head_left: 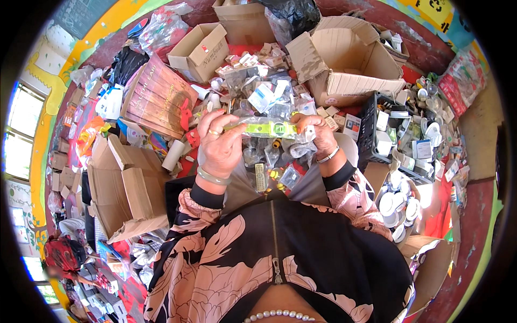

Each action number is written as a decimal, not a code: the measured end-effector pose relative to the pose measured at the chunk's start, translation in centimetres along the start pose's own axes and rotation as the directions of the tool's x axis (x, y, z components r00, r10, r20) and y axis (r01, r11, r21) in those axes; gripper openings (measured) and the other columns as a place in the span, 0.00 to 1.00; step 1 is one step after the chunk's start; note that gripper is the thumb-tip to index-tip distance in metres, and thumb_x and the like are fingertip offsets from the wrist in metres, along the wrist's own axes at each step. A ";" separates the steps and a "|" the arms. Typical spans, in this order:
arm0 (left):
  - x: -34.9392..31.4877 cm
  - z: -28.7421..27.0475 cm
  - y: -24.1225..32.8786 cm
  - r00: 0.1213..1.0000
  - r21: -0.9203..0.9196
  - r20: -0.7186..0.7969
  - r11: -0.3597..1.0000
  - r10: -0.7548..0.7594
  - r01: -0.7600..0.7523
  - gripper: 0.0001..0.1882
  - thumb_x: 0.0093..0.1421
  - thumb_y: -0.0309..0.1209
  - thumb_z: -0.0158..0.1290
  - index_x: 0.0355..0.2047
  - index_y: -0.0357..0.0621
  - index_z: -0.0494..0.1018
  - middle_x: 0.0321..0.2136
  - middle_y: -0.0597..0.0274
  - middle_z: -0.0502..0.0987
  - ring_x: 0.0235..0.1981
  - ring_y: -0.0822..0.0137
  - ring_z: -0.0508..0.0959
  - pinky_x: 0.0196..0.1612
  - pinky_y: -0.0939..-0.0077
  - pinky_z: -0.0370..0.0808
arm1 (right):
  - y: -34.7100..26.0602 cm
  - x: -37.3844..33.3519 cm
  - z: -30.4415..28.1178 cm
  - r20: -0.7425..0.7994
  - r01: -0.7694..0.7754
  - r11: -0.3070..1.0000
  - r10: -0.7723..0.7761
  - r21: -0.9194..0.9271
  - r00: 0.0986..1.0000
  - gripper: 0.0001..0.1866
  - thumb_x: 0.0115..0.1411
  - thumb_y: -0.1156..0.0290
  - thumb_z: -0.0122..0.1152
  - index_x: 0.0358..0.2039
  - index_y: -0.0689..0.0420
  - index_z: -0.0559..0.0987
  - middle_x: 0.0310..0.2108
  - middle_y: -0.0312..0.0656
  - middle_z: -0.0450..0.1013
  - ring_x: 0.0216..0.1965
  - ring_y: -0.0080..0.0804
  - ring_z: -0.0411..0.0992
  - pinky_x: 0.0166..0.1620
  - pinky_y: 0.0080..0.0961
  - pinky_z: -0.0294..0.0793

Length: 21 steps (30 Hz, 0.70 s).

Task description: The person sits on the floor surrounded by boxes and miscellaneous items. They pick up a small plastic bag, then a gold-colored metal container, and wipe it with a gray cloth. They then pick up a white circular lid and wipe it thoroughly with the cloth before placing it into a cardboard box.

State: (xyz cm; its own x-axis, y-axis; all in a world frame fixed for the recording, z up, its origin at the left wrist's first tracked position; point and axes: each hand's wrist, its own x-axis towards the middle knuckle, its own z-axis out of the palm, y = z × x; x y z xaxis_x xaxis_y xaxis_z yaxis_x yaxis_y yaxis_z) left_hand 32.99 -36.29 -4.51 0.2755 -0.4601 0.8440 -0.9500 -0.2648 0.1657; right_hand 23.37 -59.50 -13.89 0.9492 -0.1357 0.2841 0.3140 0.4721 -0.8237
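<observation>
White round beads of a necklace (pixel 280 313) sit at the lower edge, nearest the camera, just beyond which spreads a black zip-up jacket with pink flower print (pixel 237 242). Ahead of the chest, between the two hands, a bright yellow-green flat strip in clear plastic wrapping (pixel 269 128) is stretched out crosswise. The left hand (pixel 219 141), with a gold-coloured ring (pixel 214 132) and a pale rigid bangle (pixel 212 176), pinches its left end between thumb and fingers. The right hand (pixel 318 134), wearing a thin silver-coloured bracelet (pixel 328 155), pinches near the other end, its fingers curled. Behind and below the strip lies a jumbled heap of small clear plastic packages (pixel 272 156), with a beige oblong piece bearing rows of buttons (pixel 260 177) nearer the jacket. To the left stands an open brown cardboard box with raised flaps (pixel 132 185); beyond the right hand, a larger open brown cardboard box (pixel 350 89). Farther right are a black plastic crate of mixed packages (pixel 370 126) and, nearer, a cluster of white round discs (pixel 396 207)
</observation>
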 end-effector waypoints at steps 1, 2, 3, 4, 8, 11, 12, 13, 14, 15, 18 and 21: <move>-0.1 0.0 0.0 1.000 0.010 0.000 1.000 -0.001 0.001 0.12 0.39 0.18 0.56 0.24 0.50 0.78 0.33 0.67 0.75 0.45 0.59 0.69 0.54 0.57 0.61 | 0.0 0.0 0.0 -0.003 0.002 1.000 -0.002 0.005 1.000 0.05 0.49 0.73 0.58 0.22 0.60 0.79 0.33 0.42 0.72 0.34 0.28 0.69 0.38 0.19 0.66; -0.1 0.0 0.0 1.000 0.020 0.000 1.000 -0.001 0.001 0.12 0.38 0.19 0.57 0.24 0.51 0.77 0.33 0.68 0.74 0.45 0.60 0.69 0.54 0.56 0.60 | 0.0 0.0 0.0 -0.007 0.004 1.000 -0.003 0.010 1.000 0.05 0.49 0.73 0.58 0.22 0.61 0.79 0.33 0.42 0.72 0.34 0.28 0.69 0.38 0.19 0.66; -0.3 0.1 -0.1 1.000 0.012 -0.007 1.000 -0.003 0.003 0.12 0.39 0.19 0.57 0.24 0.51 0.77 0.34 0.68 0.74 0.45 0.59 0.69 0.54 0.56 0.60 | 0.0 0.0 0.1 -0.008 0.005 1.000 -0.005 0.016 1.000 0.05 0.49 0.73 0.58 0.22 0.61 0.79 0.33 0.42 0.72 0.34 0.28 0.69 0.38 0.19 0.66; -0.4 0.3 -0.3 1.000 0.005 -0.014 1.000 -0.004 0.004 0.12 0.39 0.19 0.57 0.24 0.51 0.77 0.34 0.68 0.75 0.45 0.59 0.69 0.55 0.56 0.60 | -0.1 0.0 0.2 -0.008 0.003 1.000 -0.002 0.030 1.000 0.06 0.49 0.73 0.58 0.22 0.61 0.79 0.33 0.42 0.72 0.35 0.28 0.69 0.38 0.20 0.66; -0.5 0.5 -0.4 1.000 -0.004 -0.007 1.000 -0.016 0.016 0.11 0.40 0.19 0.55 0.24 0.49 0.77 0.34 0.67 0.75 0.46 0.59 0.70 0.55 0.56 0.59 | -0.2 -0.1 0.1 -0.038 -0.014 0.998 0.016 0.059 0.999 0.05 0.50 0.74 0.58 0.25 0.61 0.80 0.34 0.42 0.73 0.36 0.28 0.71 0.41 0.21 0.68; 0.0 0.7 -0.6 0.992 -0.030 0.119 0.998 -0.044 0.048 0.13 0.45 0.19 0.54 0.32 0.46 0.75 0.34 0.65 0.75 0.42 0.57 0.71 0.53 0.59 0.63 | -0.8 -0.2 1.4 -0.171 -0.058 0.998 0.061 0.020 0.983 0.05 0.52 0.76 0.60 0.30 0.61 0.80 0.33 0.41 0.75 0.35 0.26 0.72 0.41 0.21 0.69; -0.1 0.9 -0.3 0.966 -0.110 0.203 0.976 -0.163 0.188 0.15 0.46 0.20 0.54 0.36 0.45 0.73 0.34 0.63 0.75 0.41 0.59 0.72 0.51 0.63 0.65 | -1.2 -0.2 1.9 -0.228 -0.078 0.997 0.076 0.002 0.971 0.06 0.52 0.76 0.60 0.32 0.61 0.80 0.33 0.41 0.75 0.35 0.25 0.72 0.41 0.21 0.70; -0.3 1.2 0.2 0.917 -0.178 0.294 0.928 -0.268 0.328 0.16 0.48 0.20 0.53 0.40 0.44 0.72 0.34 0.61 0.75 0.40 0.61 0.74 0.48 0.67 0.67 | -1.2 -0.2 1.9 -0.246 -0.104 0.993 0.114 0.054 0.963 0.07 0.52 0.76 0.60 0.33 0.61 0.79 0.32 0.40 0.76 0.33 0.24 0.73 0.40 0.20 0.71; -0.5 1.7 0.5 0.849 -0.230 0.391 0.855 -0.356 0.464 0.18 0.50 0.21 0.53 0.44 0.42 0.70 0.35 0.59 0.75 0.39 0.63 0.75 0.46 0.71 0.69 | -1.1 -0.1 1.9 -0.261 -0.128 0.986 0.152 0.107 0.953 0.07 0.53 0.76 0.61 0.34 0.61 0.79 0.31 0.39 0.76 0.32 0.23 0.73 0.38 0.19 0.71; -1.0 2.4 0.3 0.791 -0.343 0.486 0.751 -0.373 0.565 0.20 0.51 0.21 0.54 0.46 0.42 0.69 0.35 0.59 0.75 0.39 0.64 0.75 0.45 0.73 0.70 | -1.1 -0.1 1.9 -0.275 -0.150 0.976 0.190 0.159 0.942 0.08 0.53 0.76 0.61 0.35 0.62 0.79 0.30 0.38 0.77 0.31 0.22 0.73 0.37 0.18 0.72; -2.1 4.3 0.3 0.521 -0.417 0.779 0.332 -0.349 0.846 0.23 0.54 0.23 0.55 0.51 0.37 0.64 0.40 0.61 0.73 0.40 0.72 0.73 0.45 0.78 0.70 | -0.6 0.4 1.9 -0.335 -0.192 0.974 0.221 0.118 0.916 0.07 0.54 0.75 0.61 0.34 0.62 0.79 0.29 0.38 0.77 0.27 0.21 0.73 0.33 0.17 0.72; -3.8 6.2 0.6 0.601 -0.584 0.740 0.157 -0.301 0.797 0.23 0.55 0.23 0.55 0.51 0.34 0.63 0.40 0.62 0.73 0.39 0.73 0.72 0.46 0.80 0.69 | -0.3 0.7 1.9 -0.357 -0.236 0.964 0.264 0.120 0.896 0.06 0.54 0.75 0.61 0.33 0.62 0.79 0.28 0.37 0.77 0.26 0.20 0.73 0.31 0.17 0.72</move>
State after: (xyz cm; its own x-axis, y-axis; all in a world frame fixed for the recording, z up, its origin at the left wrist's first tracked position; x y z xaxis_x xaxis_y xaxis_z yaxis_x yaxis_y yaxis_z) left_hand 32.33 -39.98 -10.80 0.5606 -0.8242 0.0803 -0.0153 0.0867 0.9961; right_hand 23.85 -58.09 -12.49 0.9412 -0.3081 -0.1384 0.0759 0.5922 -0.8022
